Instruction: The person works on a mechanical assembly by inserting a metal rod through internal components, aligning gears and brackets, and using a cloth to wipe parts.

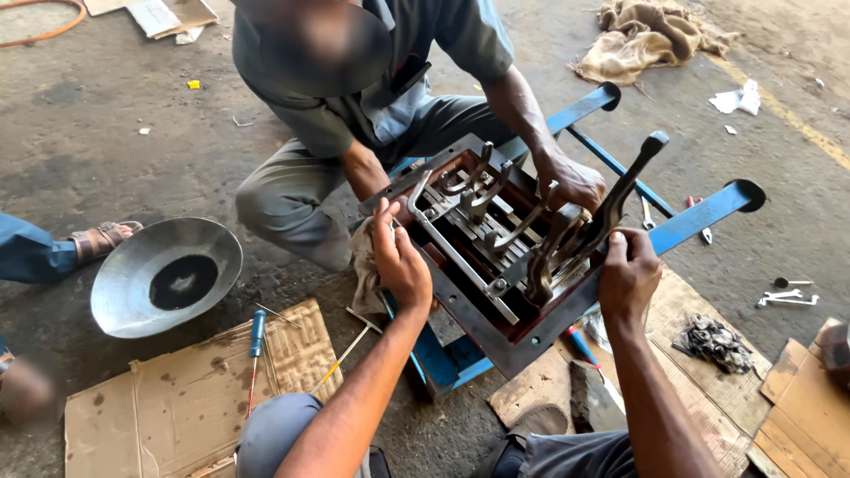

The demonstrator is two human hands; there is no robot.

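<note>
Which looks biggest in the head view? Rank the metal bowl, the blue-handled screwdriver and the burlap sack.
1. metal bowl
2. burlap sack, though it lies farther from the camera, so this is unsure
3. blue-handled screwdriver

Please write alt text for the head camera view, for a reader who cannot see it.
The person's left hand grips the edge of a square metal gear assembly on a blue frame, and the right hand holds a dark lever. A co-worker's hand rests on the far side; a metal bowl lies at the left.
</note>
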